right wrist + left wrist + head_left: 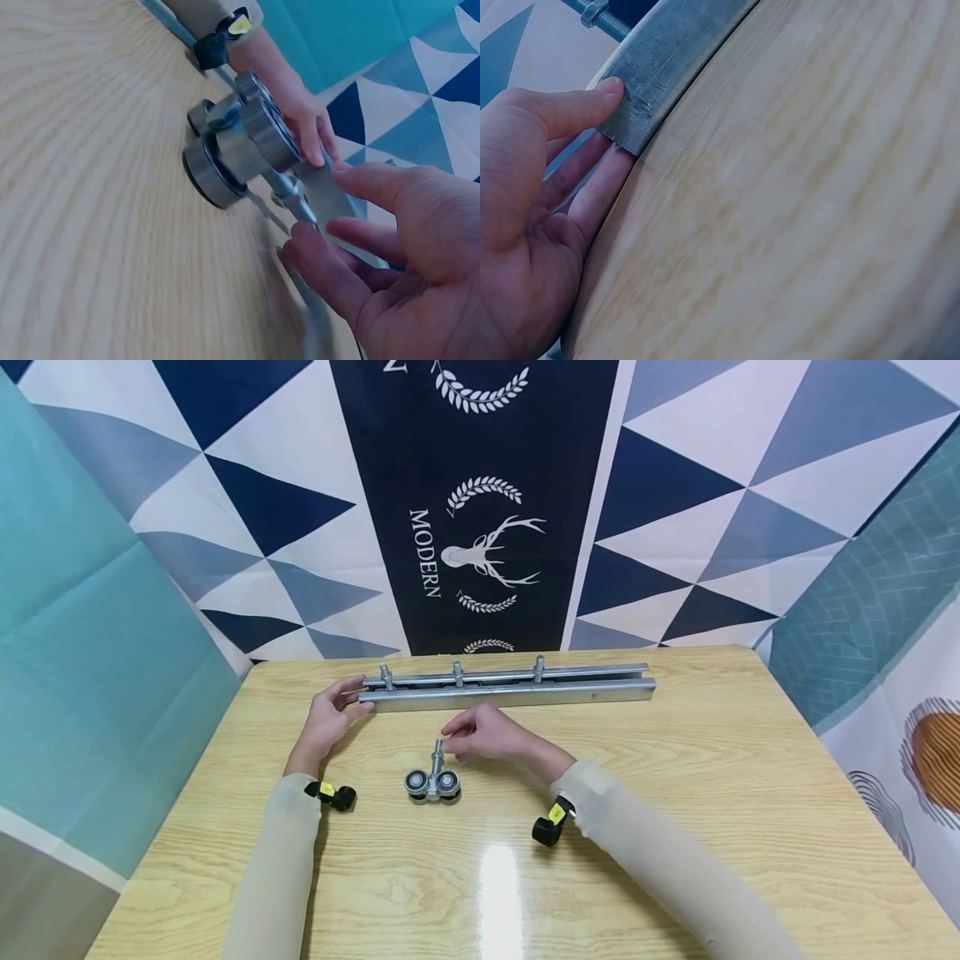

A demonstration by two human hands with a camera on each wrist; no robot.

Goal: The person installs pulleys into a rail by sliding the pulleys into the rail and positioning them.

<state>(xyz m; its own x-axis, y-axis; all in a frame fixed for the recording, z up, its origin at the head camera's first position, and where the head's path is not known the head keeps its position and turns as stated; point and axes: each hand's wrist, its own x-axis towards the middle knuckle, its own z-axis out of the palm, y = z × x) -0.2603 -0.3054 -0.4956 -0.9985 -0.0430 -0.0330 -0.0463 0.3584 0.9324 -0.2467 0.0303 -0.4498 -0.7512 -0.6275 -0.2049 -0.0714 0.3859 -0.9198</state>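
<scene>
A silver metal rail [510, 696], an open channel, lies across the back of the table. My left hand [330, 718] holds its left end, thumb on the near wall [656, 82] and fingers at the channel's end. Three threaded bolts [457, 674] stick up out of the channel. In front of the rail, a roller carriage [432, 785] stands on its wheels with its bolt [298, 204] pointing up. My right hand [483, 732] is beside the top of that bolt. In the right wrist view its thumb is apart from the bolt, and a curled fingertip is at or almost touching the bolt's end.
The wooden table [420, 877] runs up to a patterned cloth wall [480, 527] close behind the rail. A teal panel [82, 610] borders the left side. Each wrist carries a small black camera [549, 831].
</scene>
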